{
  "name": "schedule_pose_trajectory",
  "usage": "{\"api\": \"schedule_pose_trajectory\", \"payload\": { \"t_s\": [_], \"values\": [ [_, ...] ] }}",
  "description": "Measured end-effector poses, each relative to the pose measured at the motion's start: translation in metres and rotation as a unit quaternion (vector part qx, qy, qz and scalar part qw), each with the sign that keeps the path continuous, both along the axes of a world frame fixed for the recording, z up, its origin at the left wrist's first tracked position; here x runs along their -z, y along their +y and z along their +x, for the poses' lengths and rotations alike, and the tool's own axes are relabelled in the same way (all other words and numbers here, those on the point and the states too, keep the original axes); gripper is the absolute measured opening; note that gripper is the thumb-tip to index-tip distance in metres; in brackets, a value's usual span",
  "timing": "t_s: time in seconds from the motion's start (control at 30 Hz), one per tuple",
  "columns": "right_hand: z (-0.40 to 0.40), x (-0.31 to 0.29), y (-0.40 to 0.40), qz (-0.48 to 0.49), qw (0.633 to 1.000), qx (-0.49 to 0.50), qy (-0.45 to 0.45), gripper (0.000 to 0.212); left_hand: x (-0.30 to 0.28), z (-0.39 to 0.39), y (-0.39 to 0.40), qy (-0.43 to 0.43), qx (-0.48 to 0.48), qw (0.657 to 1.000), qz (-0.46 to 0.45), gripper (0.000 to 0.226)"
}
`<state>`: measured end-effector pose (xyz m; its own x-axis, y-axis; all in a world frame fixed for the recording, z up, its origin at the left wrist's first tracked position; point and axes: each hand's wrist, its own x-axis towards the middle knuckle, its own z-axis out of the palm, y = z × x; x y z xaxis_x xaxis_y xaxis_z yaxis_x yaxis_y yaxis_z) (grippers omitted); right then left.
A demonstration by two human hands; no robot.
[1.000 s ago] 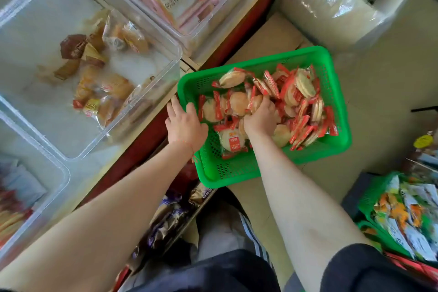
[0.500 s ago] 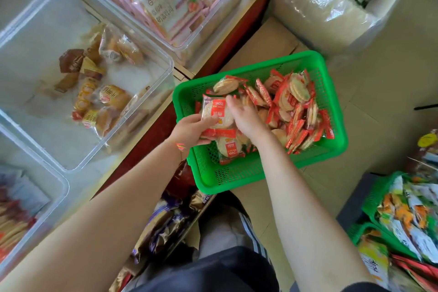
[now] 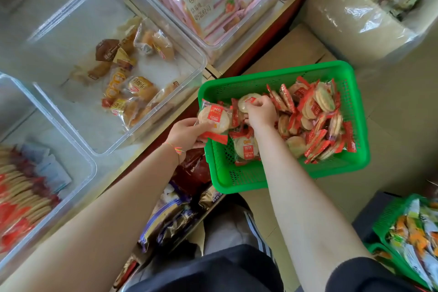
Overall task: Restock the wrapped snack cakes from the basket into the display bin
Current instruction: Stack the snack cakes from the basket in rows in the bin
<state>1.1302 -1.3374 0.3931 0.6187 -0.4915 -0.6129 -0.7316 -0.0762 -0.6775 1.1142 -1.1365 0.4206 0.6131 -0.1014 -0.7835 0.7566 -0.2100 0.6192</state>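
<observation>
My left hand (image 3: 187, 134) gripping one cake (image 3: 214, 119) at the basket (image 3: 239, 176) rim; my right hand (image 3: 260, 112) pinching another cake (image 3: 246, 102) inside it; bin (image 3: 199, 54) of snacks to my left, well apart

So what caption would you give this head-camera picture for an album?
Left hand holds a wrapped snack cake while the right hand pinches another from the green basket.

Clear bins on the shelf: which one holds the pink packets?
The top bin, up beside the basket's far corner. The middle bin holds yellow-brown cakes; the lower-left bin holds red-wrapped rounds.
</observation>
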Motion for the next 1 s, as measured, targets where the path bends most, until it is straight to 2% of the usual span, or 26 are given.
{"api": "schedule_pose_trajectory", "payload": {
  "t_s": [0.07,0.13,0.2,0.27,0.33,0.4,0.57,0.67,0.87,1.0],
  "values": [
    [-0.006,-0.004,-0.002,0.046,0.999,0.029,0.001,0.016,-0.002,-0.001,0.0,-0.001,-0.001,1.0,-0.008,0.017],
    [-0.015,-0.015,-0.006,0.132,0.991,0.013,-0.023,0.019,-0.004,-0.004,0.002,0.007,-0.014,1.0,-0.019,0.015],
    [-0.028,-0.025,-0.013,0.188,0.98,-0.012,-0.059,0.053,-0.008,-0.007,0.006,0.015,-0.038,0.999,-0.028,0.019],
    [-0.041,-0.036,-0.02,0.187,0.979,-0.031,-0.077,0.088,-0.016,-0.01,0.011,0.021,-0.053,0.997,-0.043,0.022],
    [-0.049,-0.049,-0.021,0.17,0.981,-0.06,-0.076,0.099,-0.026,-0.014,0.016,0.021,-0.063,0.996,-0.052,0.019],
    [-0.052,-0.067,-0.015,0.173,0.978,-0.093,-0.069,0.096,-0.039,-0.02,0.024,0.033,-0.051,0.996,-0.071,0.02],
    [-0.04,-0.117,0.027,0.224,0.948,-0.217,-0.055,0.042,-0.079,-0.042,0.071,0.081,-0.016,0.971,-0.225,0.029],
    [-0.025,-0.142,0.072,0.249,0.929,-0.266,-0.073,0.022,-0.1,-0.058,0.113,0.043,-0.025,0.971,-0.234,0.031],
    [-0.001,-0.185,0.192,0.269,0.901,-0.296,-0.171,0.012,-0.148,-0.079,0.212,-0.113,-0.129,0.982,-0.084,0.028],
    [0.001,-0.184,0.254,0.252,0.898,-0.312,-0.182,0.019,-0.161,-0.087,0.272,-0.22,-0.161,0.956,0.104,0.024]
  ]
}}
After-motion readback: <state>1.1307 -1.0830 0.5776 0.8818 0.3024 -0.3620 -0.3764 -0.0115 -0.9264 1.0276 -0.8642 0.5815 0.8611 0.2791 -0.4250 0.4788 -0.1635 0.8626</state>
